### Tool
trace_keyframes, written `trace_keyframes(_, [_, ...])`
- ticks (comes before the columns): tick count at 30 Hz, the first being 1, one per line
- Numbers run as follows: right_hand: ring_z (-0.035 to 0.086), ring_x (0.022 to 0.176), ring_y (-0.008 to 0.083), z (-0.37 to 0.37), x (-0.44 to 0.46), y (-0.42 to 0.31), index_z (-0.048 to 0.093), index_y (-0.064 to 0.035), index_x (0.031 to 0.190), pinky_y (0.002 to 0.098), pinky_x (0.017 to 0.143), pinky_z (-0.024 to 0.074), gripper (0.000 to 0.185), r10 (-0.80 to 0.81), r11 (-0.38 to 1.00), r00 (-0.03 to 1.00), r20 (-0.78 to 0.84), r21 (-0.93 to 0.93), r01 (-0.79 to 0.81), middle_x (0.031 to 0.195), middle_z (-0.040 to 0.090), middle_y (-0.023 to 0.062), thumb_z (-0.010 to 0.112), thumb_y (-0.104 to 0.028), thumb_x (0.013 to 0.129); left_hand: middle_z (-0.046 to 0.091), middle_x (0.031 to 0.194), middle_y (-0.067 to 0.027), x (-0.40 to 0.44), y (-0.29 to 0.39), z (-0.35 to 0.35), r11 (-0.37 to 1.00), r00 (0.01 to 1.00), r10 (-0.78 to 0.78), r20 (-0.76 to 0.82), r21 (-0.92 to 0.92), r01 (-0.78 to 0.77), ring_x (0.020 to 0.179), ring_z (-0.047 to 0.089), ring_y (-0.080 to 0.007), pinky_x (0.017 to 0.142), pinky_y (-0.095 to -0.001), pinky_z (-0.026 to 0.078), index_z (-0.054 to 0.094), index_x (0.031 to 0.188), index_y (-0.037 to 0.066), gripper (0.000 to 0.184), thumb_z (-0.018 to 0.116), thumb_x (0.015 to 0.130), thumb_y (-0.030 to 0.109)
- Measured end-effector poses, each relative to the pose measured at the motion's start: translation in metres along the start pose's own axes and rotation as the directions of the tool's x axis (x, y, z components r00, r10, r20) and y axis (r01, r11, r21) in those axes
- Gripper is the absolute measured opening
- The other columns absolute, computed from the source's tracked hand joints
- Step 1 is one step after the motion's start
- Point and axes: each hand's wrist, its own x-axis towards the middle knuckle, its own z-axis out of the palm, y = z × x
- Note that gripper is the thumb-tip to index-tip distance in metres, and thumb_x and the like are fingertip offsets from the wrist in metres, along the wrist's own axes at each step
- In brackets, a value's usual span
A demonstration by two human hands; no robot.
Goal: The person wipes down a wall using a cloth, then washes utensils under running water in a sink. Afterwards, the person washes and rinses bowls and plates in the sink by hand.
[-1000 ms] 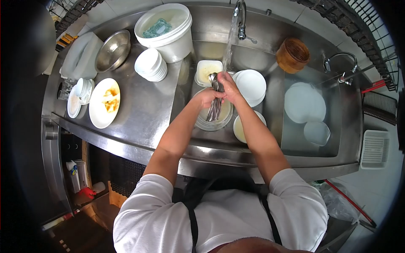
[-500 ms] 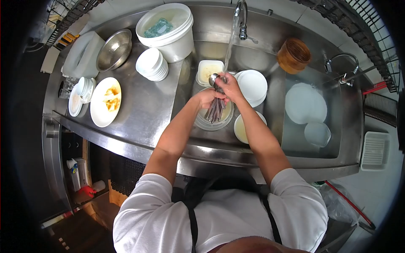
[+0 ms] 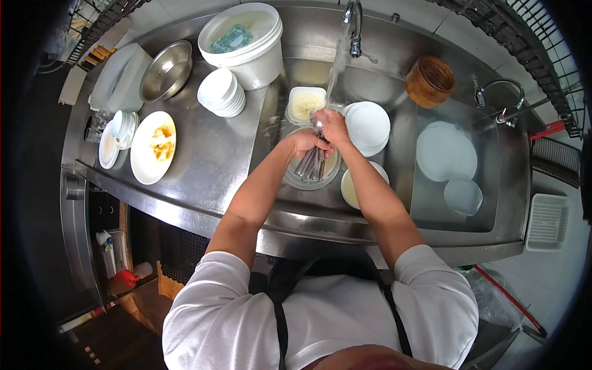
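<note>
A bunch of metal cutlery (image 3: pixel 312 165) is gripped in my left hand (image 3: pixel 303 143), its handles fanning down over a round bowl (image 3: pixel 298 180) of cloudy liquid. My right hand (image 3: pixel 333 127) closes round the upper ends of the same bunch, and its fingers partly hide them. Water runs from the tap (image 3: pixel 354 31) just behind my hands. Beyond them sits a square white container (image 3: pixel 306 102) with pale liquid. White plates (image 3: pixel 368 125) are stacked to the right of my right hand, and a bowl of yellowish liquid (image 3: pixel 350 190) stands under my right forearm.
On the left counter are a white bucket (image 3: pixel 250 68), stacked white bowls (image 3: pixel 220 92), a metal bowl (image 3: pixel 166 71) and a food-stained plate (image 3: pixel 143 163). A wooden container (image 3: pixel 430 81) stands by the right basin, where white plates (image 3: pixel 446 151) lie under water.
The cutlery has turned slightly between my hands, and my right fingers now cover the spoon heads that showed before. The running water looks more scattered near my hands.
</note>
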Motion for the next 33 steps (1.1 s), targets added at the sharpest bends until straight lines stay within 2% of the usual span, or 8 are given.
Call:
trace_keyframes(3, [0.064, 0.074, 0.0221, -0.002, 0.0, -0.005, 0.064, 0.0009, 0.087, 0.0369, 0.071, 0.0483, 0.036, 0.285, 0.924, 0.944, 0.165, 0.213, -0.316, 0.075, 0.066, 0.0132, 0.06, -0.034, 0.09, 0.068, 0.087, -0.0119, -0.002, 0.0, 0.004, 1.0, 0.999, -0.005, -0.045, -0.001, 0.005, 0.074, 0.066, -0.0219, 0.068, -0.0358, 0.056, 0.064, 0.099, -0.003, 0.018, 0.069, 0.081, -0.001])
trace_keyframes(9, [0.062, 0.073, 0.0166, -0.012, -0.003, -0.02, 0.062, -0.0032, 0.104, 0.0321, 0.072, 0.0502, 0.018, 0.176, 0.979, 0.964, 0.199, 0.067, -0.192, 0.084, 0.065, 0.0096, 0.063, -0.016, 0.09, 0.067, 0.087, -0.0103, -0.002, -0.001, 0.002, 0.992, 0.992, 0.076, -0.101, 0.106, -0.065, 0.073, 0.065, -0.0216, 0.068, -0.0362, 0.055, 0.062, 0.1, -0.001, 0.02, 0.067, 0.081, -0.002])
trace_keyframes(13, [0.059, 0.073, 0.0174, 0.01, -0.008, -0.016, 0.056, -0.0038, 0.12, 0.0371, 0.071, 0.0519, 0.031, 0.307, 0.421, 0.952, 0.017, 0.894, -0.151, 0.097, 0.062, 0.0059, 0.062, -0.008, 0.09, 0.066, 0.092, -0.0091, 0.002, -0.002, -0.012, 0.994, 0.988, 0.105, -0.114, -0.032, -0.109, 0.077, 0.066, -0.0215, 0.072, -0.0363, 0.055, 0.059, 0.107, 0.0, 0.026, 0.066, 0.082, -0.002])
trace_keyframes(16, [0.059, 0.072, 0.0169, -0.021, -0.011, -0.022, 0.056, -0.0027, 0.122, 0.0356, 0.071, 0.0517, 0.034, 0.22, 0.579, 0.857, 0.466, 0.645, -0.499, 0.094, 0.062, 0.0066, 0.063, -0.008, 0.089, 0.065, 0.096, -0.0088, -0.008, -0.001, -0.012, 0.957, 0.966, 0.245, -0.08, -0.138, -0.254, 0.082, 0.066, -0.0211, 0.075, -0.0361, 0.056, 0.058, 0.111, 0.002, 0.029, 0.066, 0.083, 0.0])
trace_keyframes(21, [0.061, 0.073, 0.0115, 0.009, -0.002, -0.006, 0.067, -0.0006, 0.096, 0.0259, 0.068, 0.0496, 0.011, 0.302, 0.735, 0.949, 0.093, 0.611, -0.294, 0.086, 0.068, 0.007, 0.066, -0.007, 0.087, 0.066, 0.1, -0.0102, -0.007, -0.012, -0.002, 0.939, 0.965, 0.24, -0.108, -0.225, -0.258, 0.09, 0.066, -0.0229, 0.081, -0.0364, 0.055, 0.059, 0.112, -0.001, 0.035, 0.068, 0.078, -0.006])
trace_keyframes(28, [0.059, 0.077, 0.0127, 0.003, -0.008, -0.007, 0.063, -0.0015, 0.096, 0.0282, 0.072, 0.0493, 0.017, 0.39, 0.529, 0.913, 0.122, 0.782, -0.33, 0.087, 0.065, 0.0056, 0.059, -0.018, 0.095, 0.067, 0.102, -0.012, -0.015, -0.02, -0.005, 0.953, 0.967, 0.228, -0.116, -0.178, -0.246, 0.095, 0.066, -0.0233, 0.087, -0.0388, 0.053, 0.06, 0.111, -0.001, 0.036, 0.065, 0.076, -0.01])
trace_keyframes(29, [0.059, 0.084, 0.0162, 0.007, -0.003, -0.005, 0.062, -0.0011, 0.102, 0.031, 0.076, 0.0501, 0.024, 0.49, 0.334, 0.862, 0.133, 0.884, -0.327, 0.091, 0.064, 0.0075, 0.057, -0.024, 0.096, 0.066, 0.106, -0.015, -0.012, -0.022, -0.013, 0.964, 0.979, 0.2, -0.033, -0.174, -0.203, 0.101, 0.065, -0.0271, 0.091, -0.0421, 0.052, 0.058, 0.115, -0.001, 0.032, 0.06, 0.083, -0.006])
trace_keyframes(33, [0.058, 0.094, 0.0189, -0.012, -0.002, -0.012, 0.059, 0.0004, 0.115, 0.0336, 0.081, 0.0504, 0.03, 0.281, 0.228, 0.879, 0.384, 0.863, -0.45, 0.097, 0.063, 0.0098, 0.061, -0.02, 0.093, 0.062, 0.113, -0.0193, -0.009, -0.019, -0.019, 0.916, 0.983, 0.183, -0.015, -0.361, -0.176, 0.103, 0.063, -0.0367, 0.095, -0.0492, 0.05, 0.05, 0.124, -0.001, 0.03, 0.049, 0.097, 0.014])
